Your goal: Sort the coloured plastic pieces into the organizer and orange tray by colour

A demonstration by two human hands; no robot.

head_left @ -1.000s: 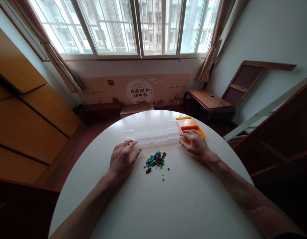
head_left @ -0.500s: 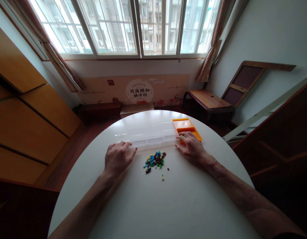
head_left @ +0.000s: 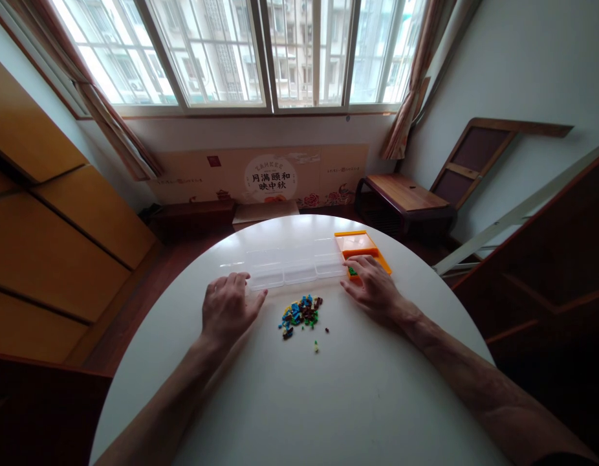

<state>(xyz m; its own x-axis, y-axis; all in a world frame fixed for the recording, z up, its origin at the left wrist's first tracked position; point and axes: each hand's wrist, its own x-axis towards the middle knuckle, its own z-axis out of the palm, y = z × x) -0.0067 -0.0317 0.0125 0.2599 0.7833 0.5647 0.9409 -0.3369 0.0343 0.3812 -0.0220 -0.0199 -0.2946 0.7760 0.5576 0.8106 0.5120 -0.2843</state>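
Note:
A row of clear plastic boxes (head_left: 299, 272) with raised lids lies on the white table between my hands. My left hand (head_left: 228, 304) rests at the row's left end, fingertips against the end box and thumb spread away. At the other end, my right hand (head_left: 376, 288) lies over the front of an open orange box (head_left: 384, 260), fingers loosely bent and thumb apart. Its fingers partly hide the green pieces (head_left: 352, 271) inside. Nearer me is a pile of tiny building bricks (head_left: 299, 312) in blue, brown, green and yellow.
A few stray bricks (head_left: 316, 347) lie just in front of the pile. The round white table (head_left: 299, 401) has its curved far edge behind the boxes. Beyond it are a wooden side table (head_left: 406, 191), a printed cardboard panel (head_left: 193, 175) and a window.
My left fingers have shifted very slightly at the end of the box row. My right hand stays over the orange box, with a bit more green showing. The view has tilted slightly.

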